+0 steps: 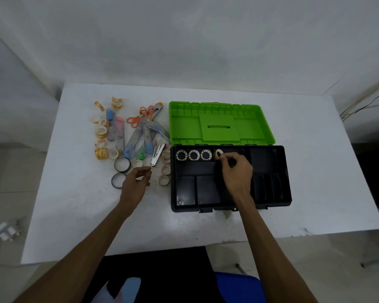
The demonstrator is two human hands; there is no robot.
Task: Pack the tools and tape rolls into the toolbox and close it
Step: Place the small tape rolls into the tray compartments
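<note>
The black toolbox (269,158) lies open on the white table, its green lid (249,125) folded back. Three tape rolls (193,155) stand in its back-left compartment. My right hand (235,171) is inside the box and pinches a small tape roll (219,153) just right of those three. My left hand (137,182) hovers over the table left of the box with loosely curled fingers and holds nothing. Beside it lie several tape rolls (164,179), two black-rimmed rolls (122,164), a metal folding tool (157,154), orange scissors (140,117) and box cutters (140,138).
More yellow tape rolls (101,132) are scattered at the far left of the table (315,193). A wall stands behind the table. A blue seat (239,285) and dark floor mat are below the front edge. A cable and plug lie at the lower left.
</note>
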